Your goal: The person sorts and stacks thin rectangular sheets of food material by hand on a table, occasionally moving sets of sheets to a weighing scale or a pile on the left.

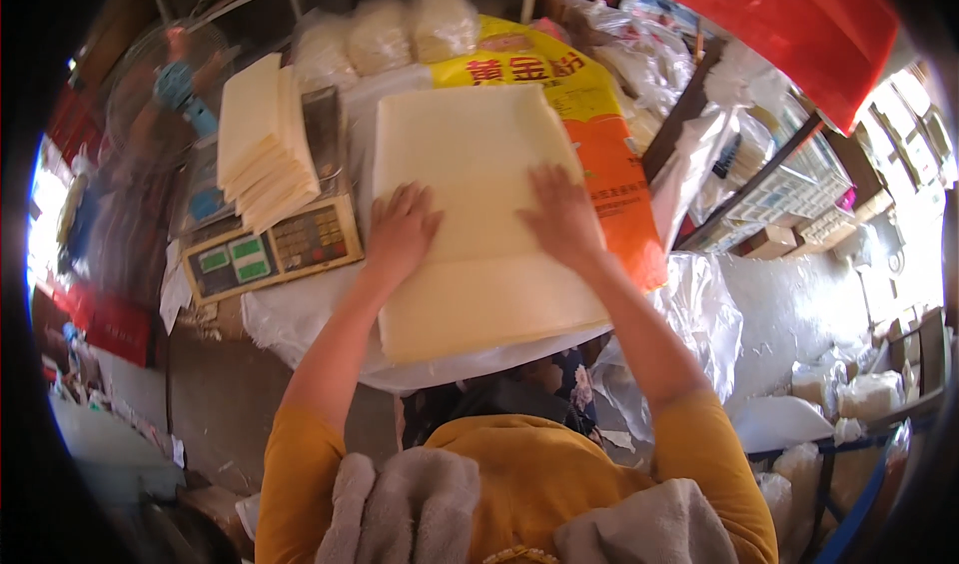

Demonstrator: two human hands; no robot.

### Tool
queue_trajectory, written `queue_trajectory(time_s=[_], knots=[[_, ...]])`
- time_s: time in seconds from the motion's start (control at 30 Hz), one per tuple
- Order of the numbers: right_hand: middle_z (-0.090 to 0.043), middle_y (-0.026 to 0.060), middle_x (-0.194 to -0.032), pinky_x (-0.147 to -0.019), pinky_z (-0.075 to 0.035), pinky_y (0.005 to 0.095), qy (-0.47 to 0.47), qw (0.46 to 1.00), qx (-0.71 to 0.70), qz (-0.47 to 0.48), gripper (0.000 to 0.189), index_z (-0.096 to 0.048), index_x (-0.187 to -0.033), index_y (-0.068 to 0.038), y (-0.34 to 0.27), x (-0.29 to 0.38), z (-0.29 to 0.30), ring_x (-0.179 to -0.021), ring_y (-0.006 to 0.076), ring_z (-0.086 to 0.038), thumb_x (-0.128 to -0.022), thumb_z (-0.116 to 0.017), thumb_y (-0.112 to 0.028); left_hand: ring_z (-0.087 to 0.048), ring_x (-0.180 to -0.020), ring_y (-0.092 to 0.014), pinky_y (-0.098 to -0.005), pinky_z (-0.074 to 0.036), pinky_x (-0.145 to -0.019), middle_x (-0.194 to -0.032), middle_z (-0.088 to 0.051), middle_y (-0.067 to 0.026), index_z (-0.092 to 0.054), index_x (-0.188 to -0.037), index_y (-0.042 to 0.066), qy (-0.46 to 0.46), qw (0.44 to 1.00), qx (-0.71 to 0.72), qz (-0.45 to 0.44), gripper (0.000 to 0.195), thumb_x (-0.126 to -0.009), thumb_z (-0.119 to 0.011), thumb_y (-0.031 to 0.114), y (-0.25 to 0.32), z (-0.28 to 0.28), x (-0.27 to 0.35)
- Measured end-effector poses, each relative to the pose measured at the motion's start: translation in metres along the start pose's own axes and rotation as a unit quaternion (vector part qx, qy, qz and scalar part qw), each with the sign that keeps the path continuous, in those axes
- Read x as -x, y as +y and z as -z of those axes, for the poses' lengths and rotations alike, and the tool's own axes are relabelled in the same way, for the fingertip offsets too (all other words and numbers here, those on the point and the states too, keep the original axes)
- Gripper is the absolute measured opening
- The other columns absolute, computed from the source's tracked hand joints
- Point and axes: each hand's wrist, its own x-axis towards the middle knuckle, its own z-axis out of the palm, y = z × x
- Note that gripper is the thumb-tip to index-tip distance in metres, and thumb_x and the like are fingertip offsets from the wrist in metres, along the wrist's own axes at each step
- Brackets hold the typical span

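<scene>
A large stack of thin, pale cream sheets lies before me on the covered table, its near end close to the table's front edge. On the stack's left edge rests my left hand, fingers spread. My right hand lies toward the right side of the stack, slightly blurred, also with its fingers apart. Neither hand grips anything. Beneath the stack, at the back and right, shows a yellow and orange printed plastic sack. White plastic sheeting covers the table under it.
Left of the stack, a digital scale carries folded cream sheets. Several plastic-wrapped bundles stand at the back. A fan is at the far left. Clear plastic hangs at the right table edge; a red sheet hangs upper right.
</scene>
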Motion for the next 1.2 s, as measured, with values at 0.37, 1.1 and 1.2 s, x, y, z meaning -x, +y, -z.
queue_trajectory(time_s=[0.37, 1.1, 1.2], knots=[[-0.066, 0.0122, -0.098, -0.072, -0.051, 0.0361, -0.191, 0.815, -0.379, -0.394, 0.063, -0.040, -0.138, 0.001, -0.017, 0.003, 0.039, -0.088, 0.0250, -0.064, -0.088, -0.061, -0.030, -0.059, -0.080, -0.032, -0.0437, -0.046, -0.072, -0.090, -0.061, -0.0147, -0.064, -0.102, 0.007, -0.216, 0.961, 0.153, 0.083, 0.037, -0.086, -0.063, 0.040, 0.050, 0.062, 0.023], [-0.065, 0.0142, -0.105, -0.072, -0.055, 0.0276, -0.229, 0.735, -0.595, -0.230, 0.034, -0.052, -0.127, 0.003, -0.054, 0.015, 0.058, -0.080, 0.0204, -0.069, -0.095, -0.054, -0.009, -0.060, -0.075, -0.014, -0.0308, -0.049, -0.072, -0.084, -0.064, -0.0030, -0.060, -0.110, 0.001, 0.202, 0.846, 0.446, 0.211, 0.031, -0.080, -0.064, 0.004, -0.168, 0.217, -0.026], [-0.067, 0.0120, -0.099, -0.078, -0.051, 0.0334, -0.230, 0.852, -0.461, -0.094, 0.020, -0.065, -0.107, -0.003, -0.090, 0.013, 0.074, -0.086, 0.0242, -0.065, -0.090, -0.056, -0.012, -0.058, -0.092, -0.016, -0.0317, -0.046, -0.085, -0.105, -0.061, -0.0062, -0.058, -0.120, 0.004, 0.393, 0.900, 0.153, 0.113, 0.037, -0.084, -0.063, 0.008, -0.131, 0.205, 0.001]])
